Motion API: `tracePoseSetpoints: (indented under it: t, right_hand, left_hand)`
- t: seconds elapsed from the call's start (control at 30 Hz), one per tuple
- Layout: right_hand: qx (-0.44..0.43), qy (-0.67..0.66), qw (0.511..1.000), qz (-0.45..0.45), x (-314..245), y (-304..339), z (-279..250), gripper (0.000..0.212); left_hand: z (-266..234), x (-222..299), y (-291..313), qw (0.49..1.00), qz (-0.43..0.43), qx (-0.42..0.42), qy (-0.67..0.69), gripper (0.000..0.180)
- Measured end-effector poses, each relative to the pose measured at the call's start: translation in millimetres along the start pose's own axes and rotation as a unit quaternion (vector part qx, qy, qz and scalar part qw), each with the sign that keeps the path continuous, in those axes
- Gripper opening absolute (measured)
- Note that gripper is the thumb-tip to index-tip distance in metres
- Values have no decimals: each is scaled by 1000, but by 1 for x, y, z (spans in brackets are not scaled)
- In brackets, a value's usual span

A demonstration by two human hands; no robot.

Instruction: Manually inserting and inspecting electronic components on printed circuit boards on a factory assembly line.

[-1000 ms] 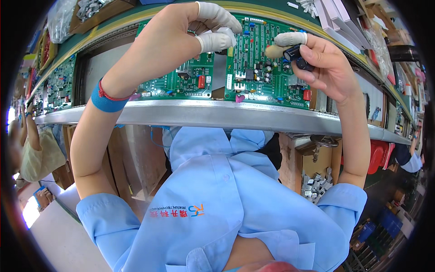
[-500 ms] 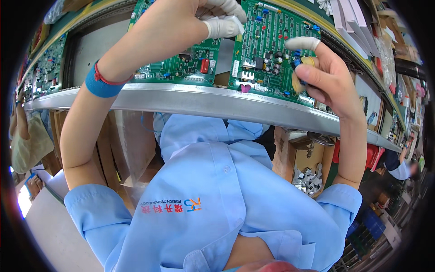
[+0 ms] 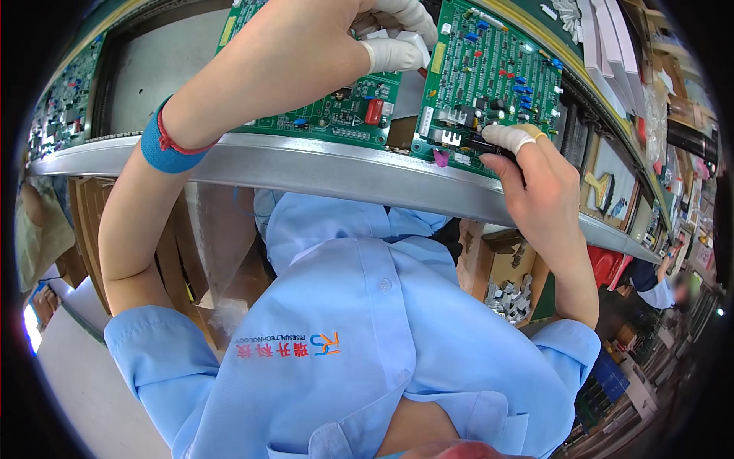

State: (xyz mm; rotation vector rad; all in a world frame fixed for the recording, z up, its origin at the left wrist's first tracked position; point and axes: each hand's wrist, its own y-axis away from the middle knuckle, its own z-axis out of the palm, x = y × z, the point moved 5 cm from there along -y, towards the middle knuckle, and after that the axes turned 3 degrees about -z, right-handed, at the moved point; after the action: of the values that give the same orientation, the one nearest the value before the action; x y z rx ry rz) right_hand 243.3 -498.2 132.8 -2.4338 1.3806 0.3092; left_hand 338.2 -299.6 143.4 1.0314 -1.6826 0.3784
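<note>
My left hand, with white finger cots, is closed on small white plastic pieces over the gap between two green circuit boards. Under its wrist lies the left circuit board, partly covered, with a red component near its corner. The right circuit board carries rows of small blue, red and black parts. At its near edge my right hand is closed, thumb and cot-covered finger together at a dark part beside a white connector. Whether that part is fixed to the board I cannot tell.
A metal rail runs along the near side of the conveyor. White strips lie beyond it at the upper right. To the right on the line is a yellow-handled brush. Below stands a cardboard box of small metal-coloured parts.
Both boards have shifted right along the line. My right hand has come down and left to the board's near edge, its fingers now together. My left hand has moved slightly right with the white pieces.
</note>
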Motion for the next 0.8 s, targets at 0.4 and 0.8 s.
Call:
tracePoseSetpoints:
  t: [0.4,0.8]
  right_hand:
    - [-7,100,993,-54,-10,-3,6,26]
    - [28,-145,977,151,27,-4,-39,30]
  left_hand:
    - [-2,10,3,996,-4,-10,-91,24]
    - [19,13,4,999,-27,-32,4,18]
